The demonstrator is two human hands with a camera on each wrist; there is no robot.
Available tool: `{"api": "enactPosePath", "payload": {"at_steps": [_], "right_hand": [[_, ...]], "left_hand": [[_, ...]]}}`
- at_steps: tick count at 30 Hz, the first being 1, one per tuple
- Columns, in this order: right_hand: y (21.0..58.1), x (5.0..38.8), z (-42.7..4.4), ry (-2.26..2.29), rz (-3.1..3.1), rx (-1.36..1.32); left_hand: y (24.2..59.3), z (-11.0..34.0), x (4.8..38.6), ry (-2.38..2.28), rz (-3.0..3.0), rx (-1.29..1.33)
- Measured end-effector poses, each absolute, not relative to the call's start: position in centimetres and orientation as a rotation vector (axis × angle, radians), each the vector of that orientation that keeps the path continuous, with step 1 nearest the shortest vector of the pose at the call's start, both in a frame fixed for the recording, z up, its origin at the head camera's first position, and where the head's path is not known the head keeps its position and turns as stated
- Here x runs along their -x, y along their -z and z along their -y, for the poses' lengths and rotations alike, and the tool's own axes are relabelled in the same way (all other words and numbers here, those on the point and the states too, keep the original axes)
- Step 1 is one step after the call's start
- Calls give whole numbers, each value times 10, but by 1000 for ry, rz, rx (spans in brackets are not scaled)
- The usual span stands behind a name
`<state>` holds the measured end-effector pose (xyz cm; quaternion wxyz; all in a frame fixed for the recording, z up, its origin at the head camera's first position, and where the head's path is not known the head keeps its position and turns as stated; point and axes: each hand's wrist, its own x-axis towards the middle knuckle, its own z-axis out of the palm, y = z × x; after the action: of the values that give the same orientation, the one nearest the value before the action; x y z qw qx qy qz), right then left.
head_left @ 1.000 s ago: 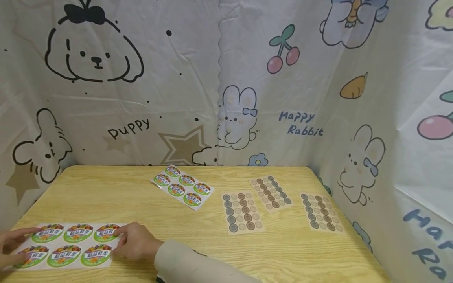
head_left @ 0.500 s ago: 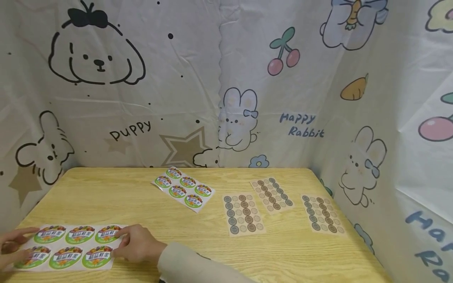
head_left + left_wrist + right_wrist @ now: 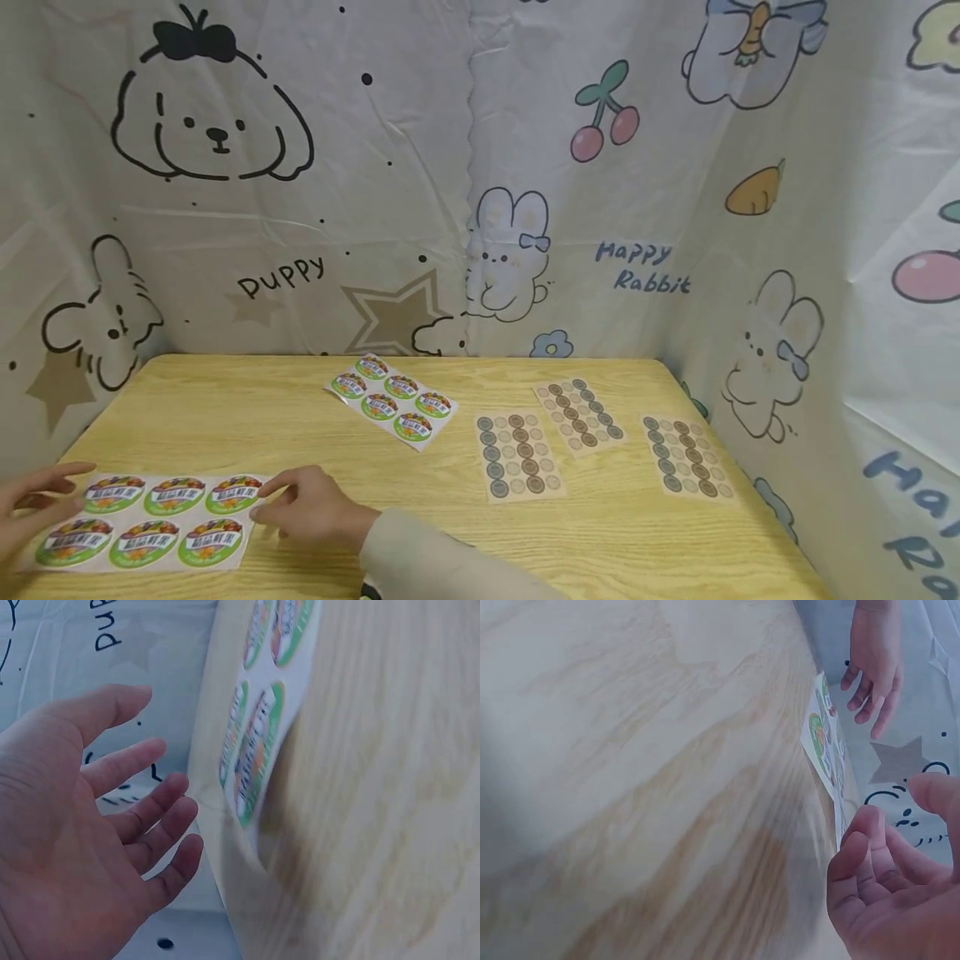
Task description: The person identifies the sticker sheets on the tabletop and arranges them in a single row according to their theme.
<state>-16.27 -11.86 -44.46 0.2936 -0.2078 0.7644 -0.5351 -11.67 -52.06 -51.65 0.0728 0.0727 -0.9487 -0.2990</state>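
Observation:
A white sheet with round fruit-label stickers (image 3: 144, 543) lies at the table's front left in the head view. At its left end is my left hand (image 3: 37, 508); in the left wrist view this hand (image 3: 112, 817) has its fingers spread and relaxed, apart from the sheet (image 3: 259, 750). My right hand (image 3: 318, 508) is by the sheet's right edge, thumb and forefinger a little apart. The right wrist view shows the right hand (image 3: 900, 885) with loosely bent fingers and nothing between them, the sticker sheet (image 3: 821, 739) beyond.
A second fruit-label sheet (image 3: 393, 397) lies near the table's back edge. Three beige sheets of small round stickers (image 3: 520, 458) (image 3: 577, 415) (image 3: 687, 458) lie on the right half. A printed cloth (image 3: 405, 125) hangs behind the wooden table (image 3: 300, 408).
Both hands have let go of the front sheet's ends. The right hand has shifted slightly right, and the left hand has lifted a little off the left end.

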Motion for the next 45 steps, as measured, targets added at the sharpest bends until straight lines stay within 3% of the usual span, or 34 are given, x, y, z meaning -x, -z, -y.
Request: {"api": "enactPosePath", "payload": {"at_steps": [7, 15, 25, 45], "right_hand": [[433, 165, 98, 1478, -2061, 567], [433, 170, 80, 1518, -2077, 634], [433, 176, 54, 1547, -2070, 645], [440, 199, 11, 1603, -2145, 645]], "left_hand": [[477, 483, 122, 813, 2922, -225], [443, 442, 126, 819, 3001, -17], [438, 408, 134, 919, 2884, 197], [432, 354, 159, 1078, 2873, 385]]}}
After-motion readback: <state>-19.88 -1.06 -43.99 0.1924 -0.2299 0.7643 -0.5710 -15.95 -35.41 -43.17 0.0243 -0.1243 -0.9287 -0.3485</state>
